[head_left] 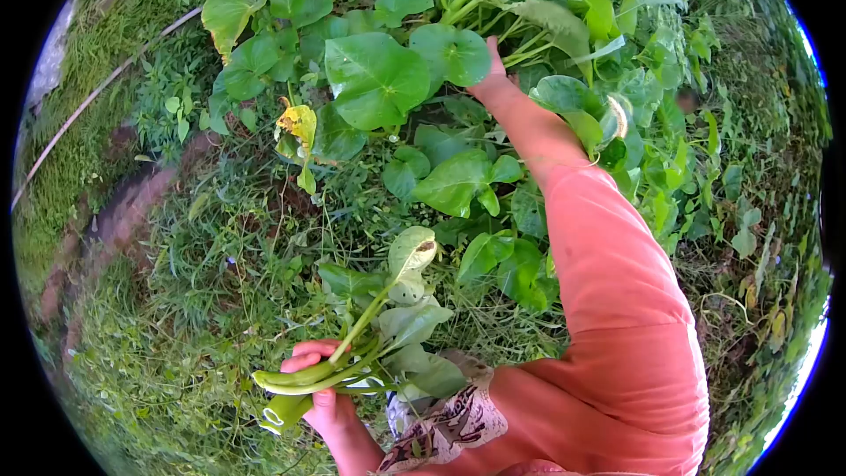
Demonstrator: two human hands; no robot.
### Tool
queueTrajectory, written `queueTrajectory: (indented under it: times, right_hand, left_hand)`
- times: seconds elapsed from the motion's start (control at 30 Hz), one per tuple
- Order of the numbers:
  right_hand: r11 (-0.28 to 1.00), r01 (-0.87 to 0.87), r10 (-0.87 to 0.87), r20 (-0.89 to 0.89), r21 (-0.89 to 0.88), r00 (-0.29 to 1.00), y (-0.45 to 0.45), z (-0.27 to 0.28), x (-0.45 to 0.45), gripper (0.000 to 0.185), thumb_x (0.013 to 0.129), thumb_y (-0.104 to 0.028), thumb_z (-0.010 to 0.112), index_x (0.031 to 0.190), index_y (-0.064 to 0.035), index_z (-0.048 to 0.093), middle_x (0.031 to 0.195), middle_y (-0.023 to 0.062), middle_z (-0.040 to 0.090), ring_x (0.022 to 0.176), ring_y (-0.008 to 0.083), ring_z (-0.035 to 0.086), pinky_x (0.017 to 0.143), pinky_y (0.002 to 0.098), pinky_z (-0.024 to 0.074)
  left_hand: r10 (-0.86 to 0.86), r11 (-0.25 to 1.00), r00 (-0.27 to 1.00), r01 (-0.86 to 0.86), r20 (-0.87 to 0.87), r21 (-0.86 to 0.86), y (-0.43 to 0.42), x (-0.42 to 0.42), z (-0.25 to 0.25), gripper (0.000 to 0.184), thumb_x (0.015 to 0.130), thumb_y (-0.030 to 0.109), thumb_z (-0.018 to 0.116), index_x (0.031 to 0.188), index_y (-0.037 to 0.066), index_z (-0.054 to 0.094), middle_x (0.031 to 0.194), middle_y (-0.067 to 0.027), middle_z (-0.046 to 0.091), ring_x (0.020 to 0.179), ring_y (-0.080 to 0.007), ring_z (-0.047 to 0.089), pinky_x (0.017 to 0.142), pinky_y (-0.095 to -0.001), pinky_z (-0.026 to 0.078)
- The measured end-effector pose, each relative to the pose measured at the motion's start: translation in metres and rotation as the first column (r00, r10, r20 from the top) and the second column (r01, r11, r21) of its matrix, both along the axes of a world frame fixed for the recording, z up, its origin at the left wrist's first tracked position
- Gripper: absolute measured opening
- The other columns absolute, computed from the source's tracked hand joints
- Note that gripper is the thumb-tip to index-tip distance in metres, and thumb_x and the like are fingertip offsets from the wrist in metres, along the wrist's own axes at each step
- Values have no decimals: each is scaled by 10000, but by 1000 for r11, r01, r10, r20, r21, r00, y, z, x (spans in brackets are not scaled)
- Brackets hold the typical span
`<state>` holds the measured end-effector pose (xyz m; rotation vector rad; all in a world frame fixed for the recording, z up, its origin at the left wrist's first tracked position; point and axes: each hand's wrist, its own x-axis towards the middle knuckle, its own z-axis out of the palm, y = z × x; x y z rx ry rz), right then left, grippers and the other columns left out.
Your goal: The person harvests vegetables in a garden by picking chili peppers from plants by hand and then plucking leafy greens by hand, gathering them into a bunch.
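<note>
Near the bottom of the view my left hand (328,410) is closed round a bunch of thick green leaf stalks (304,379). Their pale cut ends point left, and the leaves (414,322) fan out up and to the right, one of them yellowish with a brown spot. My right arm stretches forward to a leafy plant (379,79) with broad heart-shaped leaves. There my right hand (496,70) is among the plant's stalks (533,51), beside a rounded leaf. Its fingers are mostly hidden by leaves and stalks, so their grip does not show.
Low grass and weeds (211,317) cover the ground around the plant. A yellowed, withered leaf (300,123) hangs at the plant's left side. Farther left are a strip of bare soil (137,203) and a thin pole or pipe (106,84).
</note>
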<state>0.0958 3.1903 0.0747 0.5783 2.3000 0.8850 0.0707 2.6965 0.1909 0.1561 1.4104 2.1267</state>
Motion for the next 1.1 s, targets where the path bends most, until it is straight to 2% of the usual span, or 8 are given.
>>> queueTrajectory:
  times: [0.23,0.3,0.57,0.77,0.83,0.87,0.97,1.1]
  right_hand:
    - [979,-118,158,-250,166,955,19,10,2,370,842,-196,433,1170,-49,522,1174,136,523,1131,312,437,943,511,246]
    - [999,-43,40,142,18,989,9,54,-12,342,835,-183,430,1119,-46,562,1110,127,565,1082,311,480,940,506,255]
    - [722,505,-690,-436,-473,578,46,30,15,306,812,-243,449,1046,-119,603,1020,48,622,970,237,566,857,415,384]
    - [866,322,-488,-506,-383,711,-3,103,20,275,863,-278,413,963,-92,589,986,97,615,967,231,568,874,447,384]
    - [976,-188,28,-798,-108,602,-24,99,43,302,882,-316,416,905,-77,600,845,124,616,877,268,589,808,434,431]
    - [898,45,-274,-476,-437,836,-63,165,34,290,876,-327,437,924,-86,592,781,104,602,847,262,581,801,406,409]
    - [769,-576,-133,-951,-277,281,-142,235,63,177,822,-245,518,873,-91,588,700,89,584,660,270,569,668,399,400]
    - [322,-870,-485,-854,-374,188,-241,326,99,191,812,-216,560,908,-57,601,759,67,610,705,244,576,687,345,427]
  left_hand:
    - [-64,998,997,64,-30,-12,10,-2,4,444,765,333,647,1042,34,470,922,-142,509,829,-261,535,794,-375,427]
    - [-65,998,997,64,-47,-12,12,-2,6,445,767,331,649,1038,26,472,920,-141,508,836,-261,534,792,-375,429]
    - [-30,998,996,25,-85,-60,25,1,19,448,704,310,725,980,18,526,991,-178,552,880,-249,548,806,-359,441]
    - [-242,970,888,227,-391,-86,49,6,40,324,698,164,733,936,26,564,990,-152,620,927,-233,575,826,-340,436]
    - [-306,952,861,267,-407,-150,57,9,58,307,703,157,724,940,22,584,967,-129,630,893,-234,582,804,-342,435]
    - [-332,943,863,291,-380,-162,60,11,68,307,689,156,731,926,23,590,966,-128,630,898,-235,581,807,-343,432]
    - [-422,906,798,355,-430,-231,70,19,104,317,608,149,753,881,50,626,1101,-158,582,984,-262,550,864,-371,402]
    - [-464,885,762,416,-453,-206,75,43,143,338,571,203,760,866,78,653,1346,-211,362,1179,-330,407,964,-442,317]
